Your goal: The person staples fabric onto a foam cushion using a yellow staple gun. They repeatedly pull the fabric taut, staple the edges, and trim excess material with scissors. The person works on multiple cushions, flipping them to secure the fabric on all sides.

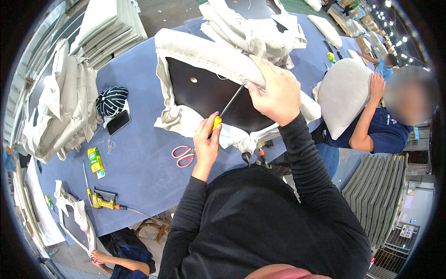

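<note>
A blue tabletop (pixel 144 151) spread wide, and across its middle lay a pale fabric-edged panel (pixel 197 95) with a black face, a heap of pale covers (pixel 253 35) just beyond it. On the left rested another pile of pale fabric (pixel 69 100), with a dark striped cap (pixel 112 101) and a dark phone (pixel 119 122) beside it. Nearer the front edge were red-handled scissors (pixel 191 153), a yellow-and-green box (pixel 95 160) and a yellow staple gun (pixel 100 200) trailing a hose (pixel 139 212).

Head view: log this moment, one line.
Left fingers: holding yellow-handled slim metal tool | Right fingers: on padded off-white fabric edging black panel | Tool tip: beside right thumb
</note>
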### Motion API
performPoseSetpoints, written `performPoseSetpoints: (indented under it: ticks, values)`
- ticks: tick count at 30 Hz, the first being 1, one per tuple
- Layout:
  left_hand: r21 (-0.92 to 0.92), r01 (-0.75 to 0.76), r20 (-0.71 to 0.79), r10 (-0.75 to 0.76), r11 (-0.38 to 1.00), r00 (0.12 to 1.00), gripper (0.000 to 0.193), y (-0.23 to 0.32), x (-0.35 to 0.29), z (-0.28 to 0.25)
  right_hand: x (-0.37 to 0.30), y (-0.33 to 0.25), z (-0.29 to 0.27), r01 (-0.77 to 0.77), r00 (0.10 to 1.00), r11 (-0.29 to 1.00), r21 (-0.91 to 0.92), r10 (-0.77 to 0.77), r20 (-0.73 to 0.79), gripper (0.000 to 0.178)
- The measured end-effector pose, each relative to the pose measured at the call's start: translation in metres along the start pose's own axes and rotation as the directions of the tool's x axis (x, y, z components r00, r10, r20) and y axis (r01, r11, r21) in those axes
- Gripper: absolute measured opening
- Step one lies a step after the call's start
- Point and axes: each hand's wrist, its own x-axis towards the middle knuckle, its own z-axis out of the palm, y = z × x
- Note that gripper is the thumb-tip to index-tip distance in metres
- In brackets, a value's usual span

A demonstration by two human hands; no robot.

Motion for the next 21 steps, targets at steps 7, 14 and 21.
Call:
performPoseSetpoints:
  ticks: [7,14,21]
  values:
    - [-0.013,0.019,-0.008,-0.020,1.000,1.000,0.036,-0.001,0.000,0.002,0.006,-0.006,0.002,0.023,0.999,0.999,-0.040,-0.022,0.025,0.061]
    - [-0.049,0.031,-0.021,-0.032,0.998,0.999,0.036,0.000,0.005,0.003,0.009,-0.012,0.003,0.015,0.999,0.997,-0.072,-0.013,0.036,0.060]
    - [-0.072,0.085,-0.018,-0.086,0.994,0.996,0.034,0.000,0.005,0.004,0.013,-0.014,0.004,-0.001,0.999,0.996,-0.088,0.006,0.054,0.061]
